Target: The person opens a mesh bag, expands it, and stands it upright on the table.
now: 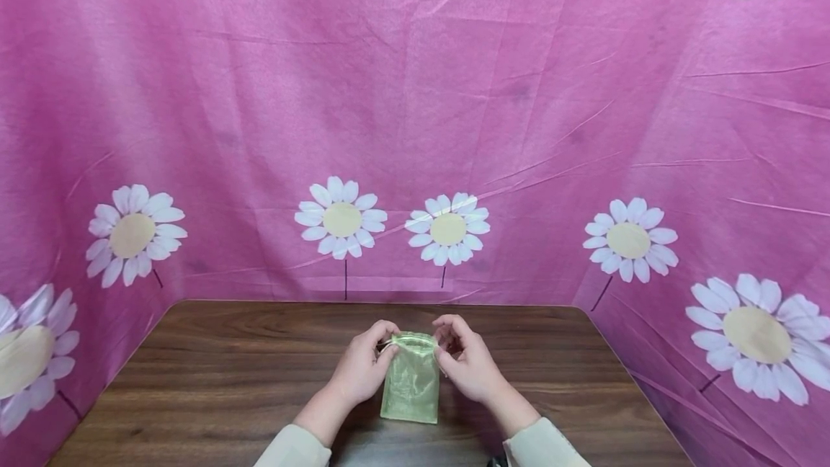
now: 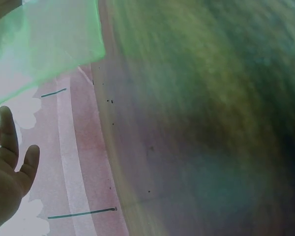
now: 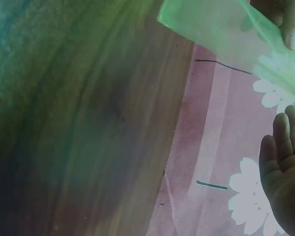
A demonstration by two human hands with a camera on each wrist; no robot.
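Observation:
A small, see-through green organza drawstring bag hangs between the two hands above the table, its mouth at the top. At its upper left corner the left hand pinches the edge near the drawstring. The right hand pinches the opposite upper corner between thumb and fingers. In the left wrist view the bag fills the top left, above part of the left hand. The right wrist view has the bag along the top and the right hand at the right edge.
A dark brown wood-grain table lies under the hands. Behind it and at both sides hangs a pink cloth printed with white daisies and lettering. A small dark object shows beside the right sleeve at the bottom edge.

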